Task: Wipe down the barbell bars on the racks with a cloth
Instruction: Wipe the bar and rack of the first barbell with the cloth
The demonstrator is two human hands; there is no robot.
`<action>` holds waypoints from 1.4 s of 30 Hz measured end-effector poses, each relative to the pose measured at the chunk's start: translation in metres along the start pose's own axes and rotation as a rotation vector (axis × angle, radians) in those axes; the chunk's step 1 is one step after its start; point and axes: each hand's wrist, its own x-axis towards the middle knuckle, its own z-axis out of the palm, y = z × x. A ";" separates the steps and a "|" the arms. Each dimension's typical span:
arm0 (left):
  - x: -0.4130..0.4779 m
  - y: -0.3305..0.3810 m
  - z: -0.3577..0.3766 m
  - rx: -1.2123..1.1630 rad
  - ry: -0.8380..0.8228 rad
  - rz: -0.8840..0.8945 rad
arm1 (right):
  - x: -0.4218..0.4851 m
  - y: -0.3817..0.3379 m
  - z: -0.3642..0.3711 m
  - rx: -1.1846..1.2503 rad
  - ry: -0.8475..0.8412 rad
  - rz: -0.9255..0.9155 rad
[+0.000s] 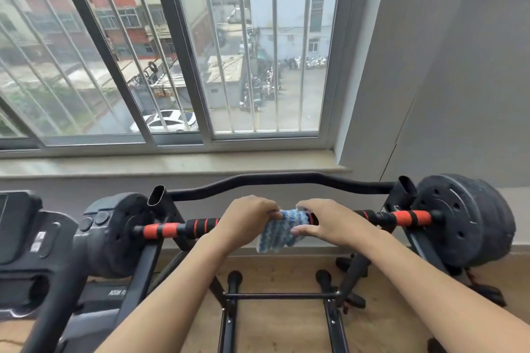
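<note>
A barbell bar [183, 229] with red and black foam grips lies across a black rack [160, 209], black weight plates on both ends. A blue and white cloth [279, 231] is draped over the middle of the bar. My left hand [246, 218] grips the bar and the cloth's left edge from above. My right hand [329, 222] holds the cloth's right side against the bar, thumb under it. A second curved black bar [275, 179] sits on the rack behind.
A right weight plate [464, 221] and a left plate [114, 235] flank the rack. Rack legs and a crossbar [282, 295] stand on the wooden floor below. A treadmill [31, 252] is at the left. A window sill [172, 163] runs just behind.
</note>
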 end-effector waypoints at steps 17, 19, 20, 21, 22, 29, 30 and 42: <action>-0.093 -0.072 -0.066 -0.823 0.360 -0.433 | 0.058 -0.092 0.013 0.286 -0.045 -0.145; -0.114 -0.094 -0.061 -0.405 0.464 -0.456 | 0.060 -0.081 0.023 0.020 -0.159 -0.124; -0.125 -0.103 -0.058 -0.210 0.494 -0.430 | 0.060 -0.077 0.030 -0.106 -0.185 -0.116; -0.136 -0.111 -0.055 -0.055 0.499 -0.370 | 0.060 -0.073 0.037 -0.224 -0.172 -0.111; -0.146 -0.120 -0.048 0.066 0.481 -0.296 | 0.061 -0.072 0.043 -0.310 -0.133 -0.106; -0.147 -0.115 0.016 0.200 0.294 -0.272 | 0.058 -0.071 0.060 -0.411 0.078 -0.109; -0.141 -0.107 0.018 0.170 0.308 -0.276 | 0.054 -0.071 0.063 -0.434 0.124 -0.112; -0.181 -0.126 -0.004 0.010 0.346 -0.298 | 0.026 -0.057 0.076 -0.503 0.304 -0.252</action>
